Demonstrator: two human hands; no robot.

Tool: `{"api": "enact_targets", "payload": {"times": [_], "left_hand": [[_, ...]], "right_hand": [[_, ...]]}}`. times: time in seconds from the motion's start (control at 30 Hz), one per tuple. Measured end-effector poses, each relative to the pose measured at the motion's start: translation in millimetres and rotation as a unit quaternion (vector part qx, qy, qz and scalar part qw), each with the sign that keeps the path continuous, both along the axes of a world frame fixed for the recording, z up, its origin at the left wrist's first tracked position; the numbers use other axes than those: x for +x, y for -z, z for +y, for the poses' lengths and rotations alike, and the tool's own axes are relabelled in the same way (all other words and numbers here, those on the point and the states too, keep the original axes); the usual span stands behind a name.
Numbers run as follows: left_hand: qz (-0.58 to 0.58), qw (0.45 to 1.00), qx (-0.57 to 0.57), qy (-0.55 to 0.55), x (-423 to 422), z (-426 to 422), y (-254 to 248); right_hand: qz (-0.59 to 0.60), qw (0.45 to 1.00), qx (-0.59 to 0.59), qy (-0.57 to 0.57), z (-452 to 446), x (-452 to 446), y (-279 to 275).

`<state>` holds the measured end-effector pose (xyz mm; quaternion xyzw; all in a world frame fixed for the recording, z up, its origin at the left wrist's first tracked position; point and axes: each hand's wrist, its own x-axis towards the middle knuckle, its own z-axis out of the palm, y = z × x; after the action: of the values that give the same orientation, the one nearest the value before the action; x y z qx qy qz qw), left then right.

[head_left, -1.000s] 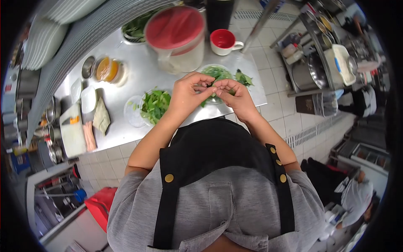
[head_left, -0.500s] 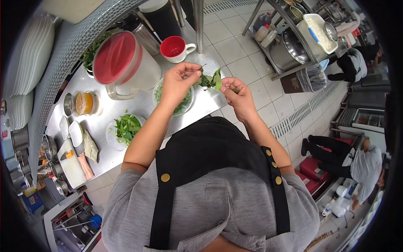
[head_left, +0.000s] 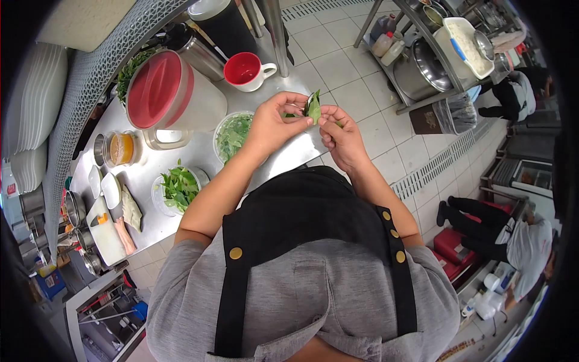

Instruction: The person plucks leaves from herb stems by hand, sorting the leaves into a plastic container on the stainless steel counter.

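Note:
Green herb leaves point(head_left: 313, 109) are held up between my two hands, above the right end of the steel table point(head_left: 199, 160). My left hand point(head_left: 278, 125) is closed, its thumb and fingers pinching the leaves from the left. From the right, my right hand point(head_left: 341, 134) pinches them at the lower edge, fingertips closed. Just left of my left wrist stands a clear tub point(head_left: 217, 140) with greens in it, partly hidden by that hand. Another clear tub point(head_left: 158, 196), heaped with bright green leaves, sits beside my left forearm.
A red-lidded pitcher point(head_left: 158, 90) and a red-and-white mug point(head_left: 265, 71) stand behind the tubs. Leftward are a jar of orange liquid point(head_left: 122, 149) and a white cutting board point(head_left: 108, 238). A metal rack point(head_left: 422, 42) stands across the floor; two people are at the far right.
My hands have come closer together, and the leaves between them are bunched more upright. The tub of greens beside my left hand shows more fully.

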<state>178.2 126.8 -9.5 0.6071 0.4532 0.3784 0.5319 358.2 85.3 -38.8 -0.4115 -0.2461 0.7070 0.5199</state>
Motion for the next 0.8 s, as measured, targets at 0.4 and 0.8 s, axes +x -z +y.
{"api": "enact_targets", "payload": {"times": [0.4, 0.8], "left_hand": [[-0.027, 0.998, -0.049, -0.029, -20, 22, 3], [-0.073, 0.990, -0.118, -0.004, -35, 38, 21]], "right_hand": [[0.112, 0.987, -0.085, -0.073, 10, 11, 0], [0.173, 0.980, -0.072, -0.069, 15, 28, 10]]}}
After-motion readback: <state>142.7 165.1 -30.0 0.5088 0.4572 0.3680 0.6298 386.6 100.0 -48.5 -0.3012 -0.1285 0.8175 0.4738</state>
